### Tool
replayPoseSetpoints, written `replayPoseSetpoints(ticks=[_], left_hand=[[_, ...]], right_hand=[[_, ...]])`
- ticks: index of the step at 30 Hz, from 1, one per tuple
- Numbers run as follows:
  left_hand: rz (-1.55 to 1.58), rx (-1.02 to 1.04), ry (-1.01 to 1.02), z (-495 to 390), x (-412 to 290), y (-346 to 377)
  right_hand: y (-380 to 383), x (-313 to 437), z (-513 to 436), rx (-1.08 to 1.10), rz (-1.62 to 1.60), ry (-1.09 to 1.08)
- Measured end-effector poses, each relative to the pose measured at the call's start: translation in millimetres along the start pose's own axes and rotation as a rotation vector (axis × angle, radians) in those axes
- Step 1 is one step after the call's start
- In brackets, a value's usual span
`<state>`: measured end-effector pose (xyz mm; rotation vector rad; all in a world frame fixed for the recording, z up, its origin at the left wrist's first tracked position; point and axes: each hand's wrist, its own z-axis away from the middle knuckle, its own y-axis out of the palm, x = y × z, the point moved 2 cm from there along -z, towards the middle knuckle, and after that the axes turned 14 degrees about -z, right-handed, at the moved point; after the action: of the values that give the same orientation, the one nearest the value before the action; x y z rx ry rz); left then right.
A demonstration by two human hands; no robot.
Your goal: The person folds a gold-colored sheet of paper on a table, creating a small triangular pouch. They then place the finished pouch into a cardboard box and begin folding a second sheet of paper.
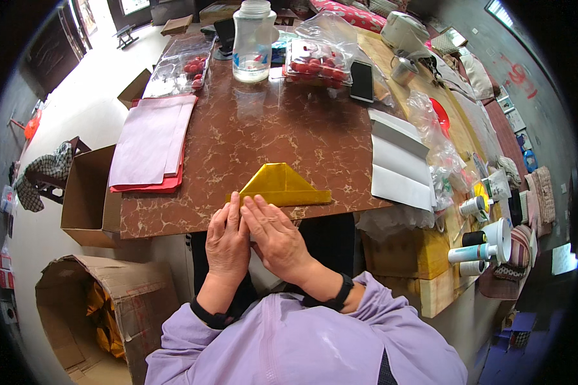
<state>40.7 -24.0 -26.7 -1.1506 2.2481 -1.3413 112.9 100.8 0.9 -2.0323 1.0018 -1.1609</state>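
A folded sheet of gold foil paper (289, 185) lies near the table's front edge, its upper part shaped like a trapezoid above a long straight band. At its left end, my left hand (229, 240) rests with the index finger stretched out over the foil. Beside it, my right hand (277, 236) lays its fingers flat, close together, on the band's lower left part. Both hands nearly touch each other. Their thumbs are mostly hidden, and whether my left hand pinches the paper is unclear.
Pink and red paper sheets (147, 139) lie left; folded white paper (400, 163) lies right. Behind stand a plastic jar (253, 43), boxed red fruit (318, 65) and a phone (362, 81). A cardboard box (147, 298) holding gold foil (107, 317) sits at lower left.
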Motion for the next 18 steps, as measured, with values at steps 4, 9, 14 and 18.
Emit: replayPoseSetpoints(ticks=[4, 9, 14, 18], left_hand=[[0.069, -0.014, -0.021, 1.6, 1.6, -0.3], [0.009, 0.039, -0.017, -0.4, -0.2, -3.9], [-0.068, 0.080, -0.008, -3.0, -1.6, -5.8], [-0.083, 0.083, 0.000, -2.6, 0.1, -5.4]], right_hand=[[6.0, -16.0, 1.1, -0.046, 0.104, 0.017], [-24.8, -33.6, 25.1, -0.056, 0.212, 0.106], [-41.0, -45.4, 38.9, -0.052, 0.263, 0.128], [-48.4, -52.6, 48.4, -0.099, 0.266, 0.169]])
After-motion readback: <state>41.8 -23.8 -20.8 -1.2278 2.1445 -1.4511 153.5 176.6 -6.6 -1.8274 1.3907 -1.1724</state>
